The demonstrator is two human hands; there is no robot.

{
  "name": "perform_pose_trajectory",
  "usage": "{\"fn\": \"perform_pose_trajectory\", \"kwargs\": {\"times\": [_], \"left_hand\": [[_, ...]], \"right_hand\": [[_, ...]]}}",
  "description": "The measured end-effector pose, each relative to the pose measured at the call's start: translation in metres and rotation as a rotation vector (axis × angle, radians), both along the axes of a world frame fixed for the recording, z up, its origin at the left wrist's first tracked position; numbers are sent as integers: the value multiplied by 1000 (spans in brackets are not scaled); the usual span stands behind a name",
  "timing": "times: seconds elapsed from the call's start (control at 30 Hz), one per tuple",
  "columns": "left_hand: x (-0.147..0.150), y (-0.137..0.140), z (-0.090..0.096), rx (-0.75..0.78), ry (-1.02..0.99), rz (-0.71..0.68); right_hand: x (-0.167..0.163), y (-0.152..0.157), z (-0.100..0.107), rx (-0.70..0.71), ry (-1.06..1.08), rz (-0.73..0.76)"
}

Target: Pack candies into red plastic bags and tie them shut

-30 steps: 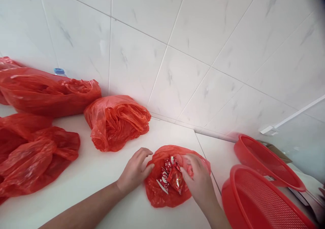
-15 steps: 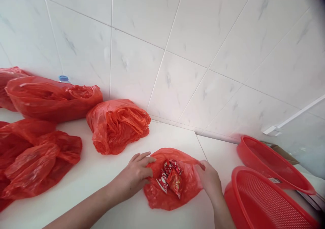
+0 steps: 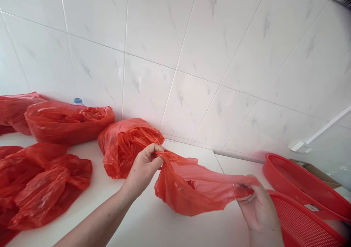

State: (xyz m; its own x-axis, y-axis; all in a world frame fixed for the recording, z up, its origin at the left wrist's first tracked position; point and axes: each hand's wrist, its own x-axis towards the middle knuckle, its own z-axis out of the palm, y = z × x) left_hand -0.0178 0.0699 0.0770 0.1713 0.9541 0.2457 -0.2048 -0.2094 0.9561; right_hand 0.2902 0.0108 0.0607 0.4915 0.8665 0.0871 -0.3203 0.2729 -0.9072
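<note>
A red plastic bag (image 3: 189, 196) is stretched between my two hands over the white table. My left hand (image 3: 146, 166) pinches its upper left edge, close in front of a bunched red bag (image 3: 117, 148). The opposite edge is gripped by my right hand (image 3: 256, 199), whose fingertips are partly covered by the thin plastic. Inside the bag only a small dark red bit of the contents (image 3: 191, 183) shows through the opening; the rest is hidden by the plastic.
Several more red plastic bags (image 3: 68, 124) lie at the left, some against the tiled wall (image 3: 153, 93). A blue-capped bottle (image 3: 78, 101) peeks out behind them. Two red plastic baskets (image 3: 307, 217) stand at the right, beside a cardboard piece (image 3: 322, 174).
My hands have moved apart and now stretch the bag wide, its left edge raised. My left hand, formerly with spread fingers, now pinches the rim. The packets inside are mostly covered. The view has shifted.
</note>
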Motion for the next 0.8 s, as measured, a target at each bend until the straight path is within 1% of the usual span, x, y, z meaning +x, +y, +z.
{"fn": "perform_pose_trajectory", "kwargs": {"times": [0.07,0.13,0.2,0.27,0.3,0.37,0.4,0.43,0.47,0.53,0.57,0.6,0.67,0.77,0.8], "left_hand": [[0,-1,2,-55,-144,-47],[2,-4,5,-102,-243,-91],[10,-9,8,-128,-292,-128],[22,-17,11,-131,-300,-180],[29,-21,12,-122,-288,-218],[39,-28,11,-79,-236,-295],[41,-29,9,-46,-193,-310],[41,-29,6,-7,-135,-292],[38,-27,0,37,-65,-249],[28,-20,-14,113,91,-171],[22,-15,-22,139,164,-178],[18,-12,-30,148,218,-234],[15,-8,-44,136,227,-430],[30,-17,-60,45,124,-752],[38,-22,-65,-20,80,-807]], "right_hand": [[-4,-1,3,32,81,-65],[-13,-2,4,49,95,-99],[-34,-4,2,76,15,-61],[-63,-6,-2,95,-136,36],[-80,-7,-3,92,-220,109],[-111,-7,-4,58,-369,308],[-124,-6,-3,29,-427,370],[-133,-6,-2,-5,-466,400],[-139,-5,0,-40,-481,389],[-142,-6,4,-105,-456,294],[-140,-8,5,-124,-432,261],[-137,-9,6,-132,-410,237],[-133,-12,7,-138,-364,232],[-136,-14,10,-135,-198,338],[-138,-13,12,-138,-130,372]]}}
